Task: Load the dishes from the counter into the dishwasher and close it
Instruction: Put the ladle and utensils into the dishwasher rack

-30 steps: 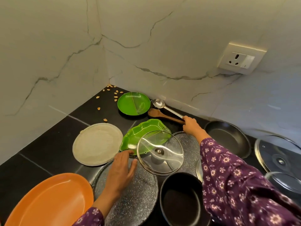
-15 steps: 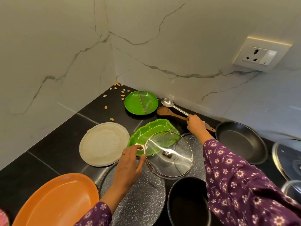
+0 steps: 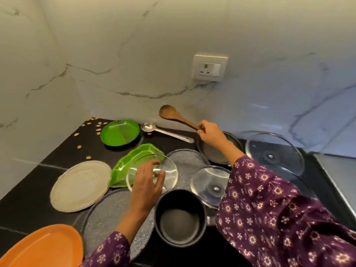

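Loading of dishes, head view. The wooden spoon (image 3: 179,118) is held clear of the bench (image 3: 23,212) by the right hand (image 3: 211,132). The grip is closed round the end of the handle, so that the shaft runs up and to the left from the grip and the bowl stands against the marble wall. The steel ladle (image 3: 165,132) lies flat on the bench just below the spoon, untouched, beside the round green plate (image 3: 120,132). The left hand (image 3: 148,180) is spread over the small glass lid (image 3: 169,174), which overlaps the leaf-shaped green dish (image 3: 134,160). Its fingers are loosely curved above the middle of the lid; whether the knob is pinched cannot be told. A black pot (image 3: 180,218) stands just in front of this lid, and a second glass lid (image 3: 210,184) lies to its right. A black pan (image 3: 213,155) lies under the right wrist. A beige plate (image 3: 81,185) and an orange plate (image 3: 42,247) lie at the left.
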The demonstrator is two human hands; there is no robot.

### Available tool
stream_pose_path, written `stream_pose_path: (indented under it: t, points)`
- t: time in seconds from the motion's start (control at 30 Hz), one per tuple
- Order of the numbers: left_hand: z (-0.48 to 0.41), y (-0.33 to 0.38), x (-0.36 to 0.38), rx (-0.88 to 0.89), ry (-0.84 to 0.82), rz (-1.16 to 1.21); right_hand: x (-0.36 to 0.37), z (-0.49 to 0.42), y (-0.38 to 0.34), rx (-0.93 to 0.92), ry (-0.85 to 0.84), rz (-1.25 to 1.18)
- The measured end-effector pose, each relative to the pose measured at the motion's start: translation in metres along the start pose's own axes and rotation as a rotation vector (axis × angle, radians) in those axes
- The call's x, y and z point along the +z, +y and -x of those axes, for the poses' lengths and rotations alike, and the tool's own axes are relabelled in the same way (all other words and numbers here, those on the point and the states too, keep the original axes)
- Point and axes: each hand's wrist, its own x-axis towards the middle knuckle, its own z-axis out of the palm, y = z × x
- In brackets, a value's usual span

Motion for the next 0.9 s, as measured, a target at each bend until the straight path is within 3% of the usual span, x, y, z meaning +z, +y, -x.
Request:
stream_pose_path:
  t: [0.17,0.5,0.73,0.9]
  points:
    - [0.009,0.084,0.051,0.147,-0.105,0.113,-0.085,0.093,0.06,0.043,0.172,-0.042]
    - [0.12,0.268,0.17,0.437,-0.426,0.334,-0.209,0.363,0.204,0.405,0.406,-0.152]
    - [0.218,0.374,0.249,0.663,-0.67,0.353,-0.221,0.562,0.304,0.717,0.636,-0.293]
    - [0.273,0.434,0.305,0.787,-0.822,0.314,-0.205,0.685,0.355,0.919,0.656,-0.164]
